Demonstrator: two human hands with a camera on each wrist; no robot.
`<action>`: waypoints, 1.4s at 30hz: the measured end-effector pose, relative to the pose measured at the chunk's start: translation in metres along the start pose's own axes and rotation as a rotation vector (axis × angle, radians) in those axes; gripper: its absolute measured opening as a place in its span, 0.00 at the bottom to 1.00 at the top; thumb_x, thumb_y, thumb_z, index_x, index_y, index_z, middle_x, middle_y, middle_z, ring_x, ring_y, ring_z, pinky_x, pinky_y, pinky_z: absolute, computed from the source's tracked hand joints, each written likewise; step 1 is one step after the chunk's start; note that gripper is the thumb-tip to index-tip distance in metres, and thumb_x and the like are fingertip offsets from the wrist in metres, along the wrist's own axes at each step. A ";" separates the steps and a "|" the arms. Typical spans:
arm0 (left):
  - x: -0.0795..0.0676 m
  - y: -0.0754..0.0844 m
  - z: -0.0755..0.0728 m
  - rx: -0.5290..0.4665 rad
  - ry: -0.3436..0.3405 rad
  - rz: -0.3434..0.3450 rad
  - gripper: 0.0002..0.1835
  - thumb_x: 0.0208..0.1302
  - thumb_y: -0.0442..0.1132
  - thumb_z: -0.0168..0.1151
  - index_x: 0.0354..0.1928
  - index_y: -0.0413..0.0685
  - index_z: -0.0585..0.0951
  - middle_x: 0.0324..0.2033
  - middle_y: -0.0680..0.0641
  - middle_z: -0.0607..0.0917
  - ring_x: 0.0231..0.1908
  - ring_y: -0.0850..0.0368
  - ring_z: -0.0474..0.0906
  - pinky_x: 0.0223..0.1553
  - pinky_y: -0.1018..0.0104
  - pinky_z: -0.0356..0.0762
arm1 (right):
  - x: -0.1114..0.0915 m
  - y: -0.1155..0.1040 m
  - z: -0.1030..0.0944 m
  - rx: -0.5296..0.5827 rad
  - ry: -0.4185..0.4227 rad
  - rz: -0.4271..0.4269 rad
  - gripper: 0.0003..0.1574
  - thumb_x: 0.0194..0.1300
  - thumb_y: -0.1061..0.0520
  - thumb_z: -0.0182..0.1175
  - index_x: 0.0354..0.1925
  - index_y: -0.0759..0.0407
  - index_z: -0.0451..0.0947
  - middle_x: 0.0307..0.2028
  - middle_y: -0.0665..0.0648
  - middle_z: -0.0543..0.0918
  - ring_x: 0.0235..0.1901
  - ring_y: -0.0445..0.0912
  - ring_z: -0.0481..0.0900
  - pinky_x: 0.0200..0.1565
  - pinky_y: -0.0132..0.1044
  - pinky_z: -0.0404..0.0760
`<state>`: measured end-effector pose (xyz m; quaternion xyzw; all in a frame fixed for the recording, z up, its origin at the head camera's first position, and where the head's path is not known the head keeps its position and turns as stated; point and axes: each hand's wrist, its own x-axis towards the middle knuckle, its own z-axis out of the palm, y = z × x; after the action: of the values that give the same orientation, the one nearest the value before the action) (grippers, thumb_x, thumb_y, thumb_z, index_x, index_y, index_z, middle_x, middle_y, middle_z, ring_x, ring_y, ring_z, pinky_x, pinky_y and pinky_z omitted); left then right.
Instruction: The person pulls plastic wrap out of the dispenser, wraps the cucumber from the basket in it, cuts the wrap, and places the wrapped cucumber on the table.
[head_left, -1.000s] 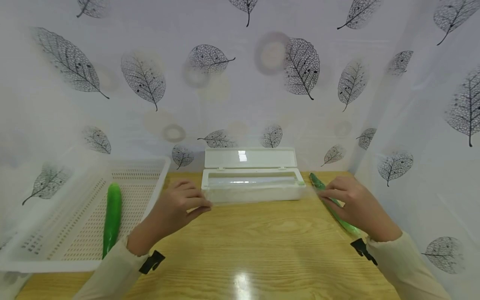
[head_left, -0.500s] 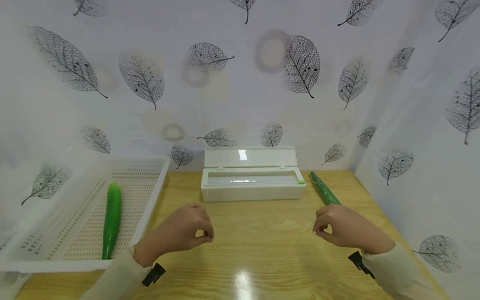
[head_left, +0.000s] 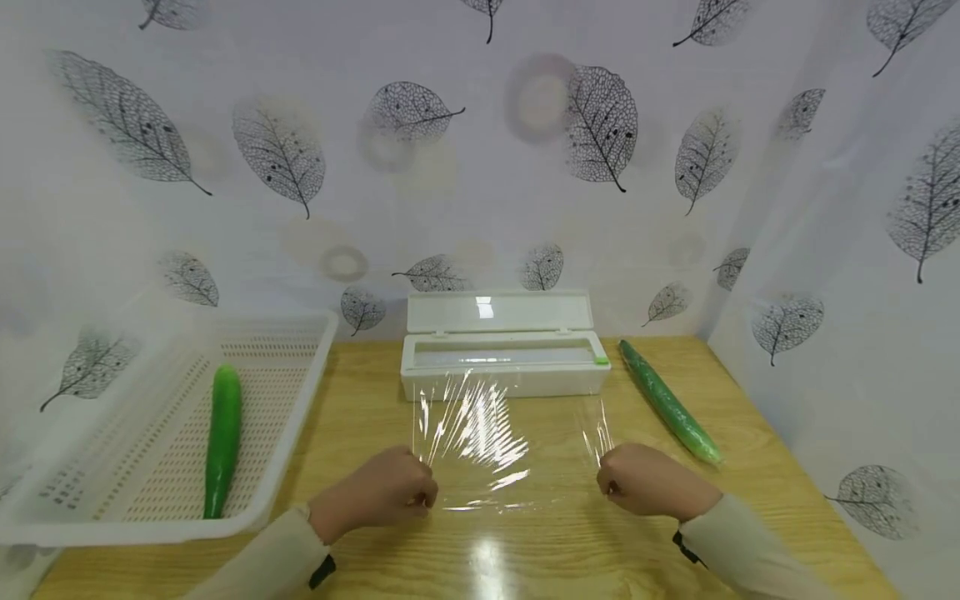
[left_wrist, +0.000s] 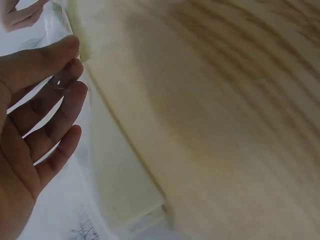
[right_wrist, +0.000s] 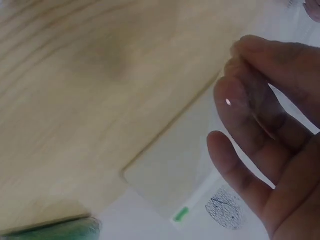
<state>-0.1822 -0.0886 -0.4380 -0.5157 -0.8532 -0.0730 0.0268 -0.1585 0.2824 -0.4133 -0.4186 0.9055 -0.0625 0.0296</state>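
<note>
Clear cling film (head_left: 483, 433) stretches from the white dispenser box (head_left: 510, 384) toward the person, catching bright glints. My left hand (head_left: 378, 489) pinches the film's near left corner between thumb and index finger, and the left wrist view shows the other fingers loosely bent. At the near right corner, my right hand (head_left: 654, 483) pinches the film in the same way. The sheet hangs taut between both hands, above the table. Behind the right hand lies a cucumber (head_left: 667, 403) with a shiny, film-like surface.
A white perforated basket (head_left: 127, 532) stands at the left, with another green cucumber (head_left: 223, 442) inside. The dispenser's lid (head_left: 525, 312) is raised, and a green slider (head_left: 602, 361) sits at its right end. A leaf-patterned curtain (head_left: 480, 167) closes off the back and sides of the wooden table (head_left: 570, 550).
Both hands have come from the dispenser toward the person, drawing the film out with them. The right-hand cucumber, partly covered before, is now fully in sight. The box has stayed put.
</note>
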 end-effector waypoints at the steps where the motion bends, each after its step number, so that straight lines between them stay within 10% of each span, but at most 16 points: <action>1: 0.001 -0.002 0.004 0.008 -0.018 -0.009 0.05 0.49 0.40 0.69 0.21 0.58 0.82 0.17 0.63 0.78 0.20 0.75 0.66 0.32 0.76 0.68 | 0.001 0.001 0.004 -0.012 -0.005 -0.001 0.24 0.47 0.73 0.59 0.10 0.51 0.62 0.14 0.41 0.53 0.18 0.32 0.48 0.22 0.23 0.52; 16: 0.004 -0.004 0.015 -0.054 -0.131 -0.071 0.09 0.54 0.38 0.65 0.18 0.54 0.82 0.15 0.61 0.74 0.16 0.72 0.60 0.22 0.79 0.64 | 0.009 0.005 0.023 0.002 -0.090 0.084 0.21 0.50 0.68 0.59 0.11 0.51 0.66 0.13 0.41 0.62 0.15 0.32 0.53 0.19 0.23 0.57; 32: 0.007 -0.006 0.020 -0.077 -0.076 -0.122 0.09 0.57 0.41 0.64 0.20 0.52 0.79 0.17 0.60 0.73 0.19 0.71 0.61 0.22 0.78 0.63 | 0.017 0.013 0.027 -0.090 -0.059 0.095 0.14 0.52 0.63 0.65 0.15 0.51 0.75 0.15 0.42 0.69 0.16 0.33 0.56 0.19 0.25 0.61; 42: 0.021 -0.010 0.032 -0.028 -0.022 -0.125 0.18 0.53 0.39 0.65 0.48 0.56 0.77 0.36 0.51 0.79 0.28 0.65 0.70 0.26 0.77 0.70 | 0.034 0.018 0.033 -0.130 0.051 0.087 0.12 0.47 0.52 0.71 0.31 0.50 0.79 0.27 0.46 0.76 0.23 0.36 0.70 0.25 0.29 0.72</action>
<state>-0.2000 -0.0702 -0.4683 -0.4626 -0.8829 -0.0807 0.0054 -0.1905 0.2647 -0.4486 -0.3780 0.9255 -0.0129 -0.0177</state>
